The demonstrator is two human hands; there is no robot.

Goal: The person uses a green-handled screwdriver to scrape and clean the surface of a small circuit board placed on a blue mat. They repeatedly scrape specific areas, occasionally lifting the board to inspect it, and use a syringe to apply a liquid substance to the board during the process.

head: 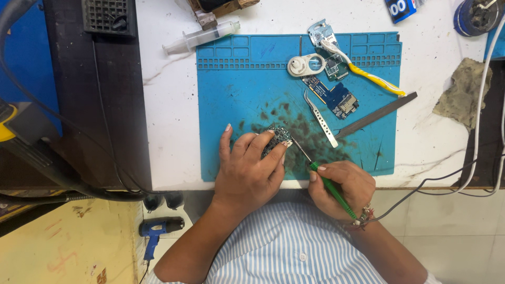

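**Soldering at the blue mat**

Striped shirt [284, 247] sits nearest us. Our right hand [341, 189] grips a green soldering iron [331, 190], tip touching the small circuit board [277, 139]. Our left hand [248, 171] pins that board on the blue mat [236, 94], beside tweezers [321, 118].

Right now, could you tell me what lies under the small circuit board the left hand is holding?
The blue work mat, smudged dark there, lies beneath the small circuit board. The left hand covers the board's near part and the mat under it.
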